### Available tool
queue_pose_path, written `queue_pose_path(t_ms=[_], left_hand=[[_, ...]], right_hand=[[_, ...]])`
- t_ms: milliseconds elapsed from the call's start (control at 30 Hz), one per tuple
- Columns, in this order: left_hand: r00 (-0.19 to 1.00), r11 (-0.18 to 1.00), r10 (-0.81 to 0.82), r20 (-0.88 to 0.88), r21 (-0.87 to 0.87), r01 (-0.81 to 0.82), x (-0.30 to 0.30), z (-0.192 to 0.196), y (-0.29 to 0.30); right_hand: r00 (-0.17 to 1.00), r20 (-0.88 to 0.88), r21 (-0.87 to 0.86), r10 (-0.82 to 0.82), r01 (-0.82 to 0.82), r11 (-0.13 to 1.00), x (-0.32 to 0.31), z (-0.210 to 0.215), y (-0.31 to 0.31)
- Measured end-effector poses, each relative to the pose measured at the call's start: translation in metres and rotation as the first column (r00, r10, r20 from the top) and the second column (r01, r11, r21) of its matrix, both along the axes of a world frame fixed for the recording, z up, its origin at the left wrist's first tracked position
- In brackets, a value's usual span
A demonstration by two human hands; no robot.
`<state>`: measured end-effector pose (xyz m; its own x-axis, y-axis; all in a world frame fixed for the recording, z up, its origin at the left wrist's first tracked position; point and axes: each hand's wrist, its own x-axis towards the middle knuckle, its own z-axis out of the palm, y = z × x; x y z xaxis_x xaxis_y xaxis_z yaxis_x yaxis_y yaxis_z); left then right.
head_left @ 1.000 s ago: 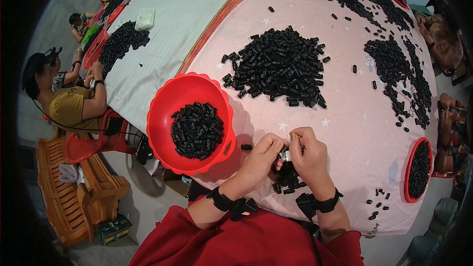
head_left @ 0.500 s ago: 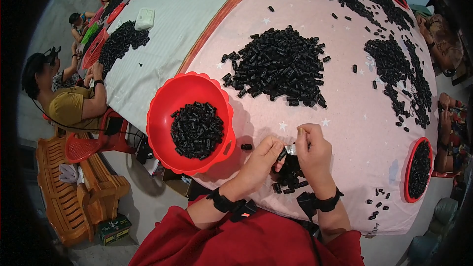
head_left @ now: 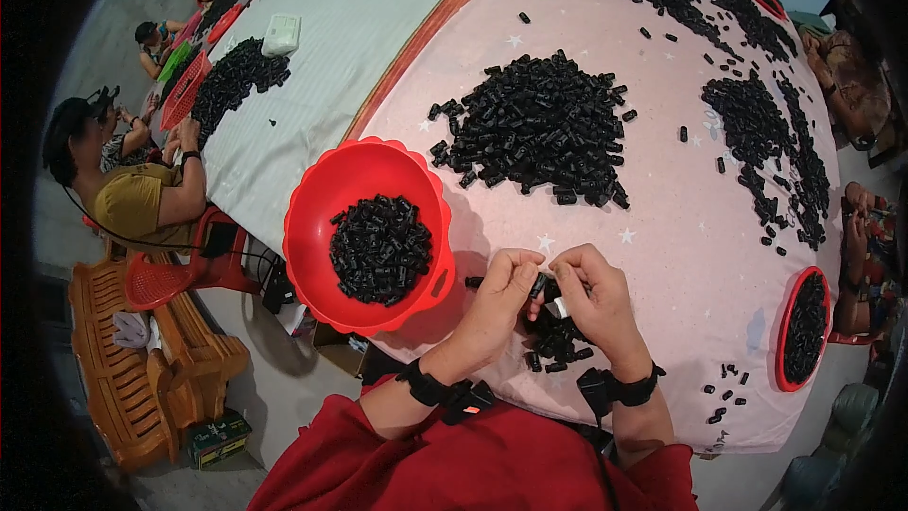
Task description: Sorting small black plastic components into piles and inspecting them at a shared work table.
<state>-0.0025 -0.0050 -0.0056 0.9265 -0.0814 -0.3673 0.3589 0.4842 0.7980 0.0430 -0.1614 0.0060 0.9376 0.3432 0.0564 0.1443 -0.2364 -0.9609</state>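
Observation:
Close to the table's near edge, my left hand [head_left: 499,308] pinches a small black cylindrical part [head_left: 540,285] between thumb and fingers. Facing it, my right hand [head_left: 600,301] is closed, its fingertips at the same part. A small shiny whitish piece [head_left: 561,308] shows under the right fingers; its kind is hard to make out. Below both hands lies a small heap of the same black parts [head_left: 558,341], partly hidden by them. Left of my left hand stands a red scalloped bowl [head_left: 307,218] holding many black parts.
A large pile of black parts [head_left: 539,128] lies beyond my hands on the pink cloth [head_left: 653,322]. More parts [head_left: 757,128] spread at the right, near a red basket [head_left: 779,360]. Co-workers sit along both sides, one in a yellow top [head_left: 142,199]. A wooden bench [head_left: 123,360] stands at lower left.
My right hand has come down and turned inward, its fingertips now against the part. My left fingers have shifted slightly up and the left hand stays at the part.

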Motion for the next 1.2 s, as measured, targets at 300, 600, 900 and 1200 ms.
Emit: queue_pose_path(t_ms=[300,600,900,1200], left_hand=[[0.999,0.993,0.031,0.024,0.11,-0.034,0.0,-0.004,0.001],[0.999,0.996,0.027,0.038,0.08,-0.03,0.0,-0.005,0.002],[0.999,0.998,0.041,0.027,0.038,-0.042,0.002,-0.004,0.002],[0.999,0.999,-0.047,-0.012,-0.003,0.047,0.004,0.005,0.005]], right_hand=[[0.986,-0.087,-0.054,0.141,-0.146,0.988,-0.001,0.0,0.001],[0.969,-0.159,0.101,0.189,-0.175,0.979,0.0,0.0,0.0],[0.973,-0.163,0.082,0.164,-0.152,0.985,0.001,0.006,0.001],[0.945,-0.259,0.23,0.201,-0.141,0.963,0.001,0.006,0.0]])
